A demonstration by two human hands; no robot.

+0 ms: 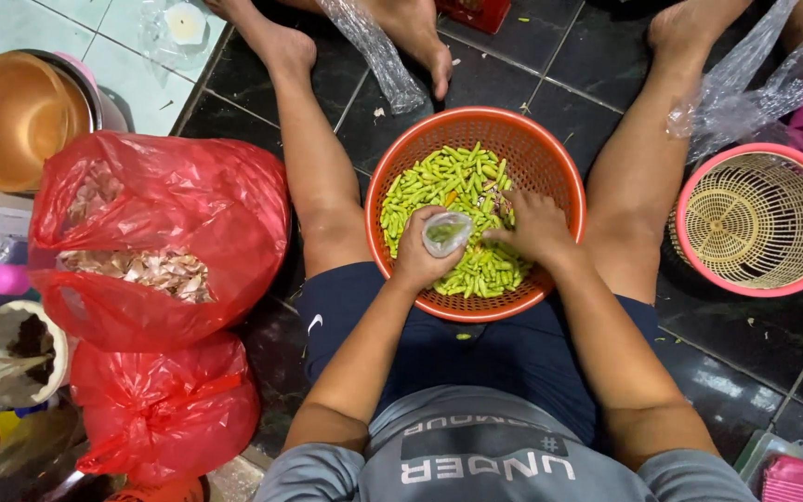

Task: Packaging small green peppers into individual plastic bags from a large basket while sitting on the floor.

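The left hand (417,256) is gripping a small clear bag (446,231) over the orange basket (550,158), which is sitting hemmed between both thighs. The right hand (536,226) is pressing curled fingers into the green chilies (439,181); its fingertips are lying hidden. Open dark floor is showing beyond the rim.

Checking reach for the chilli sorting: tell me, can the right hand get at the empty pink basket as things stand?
Probably yes. The right hand is in the orange basket; the pink basket sits open-topped just beyond the right leg, which it would have to pass over.
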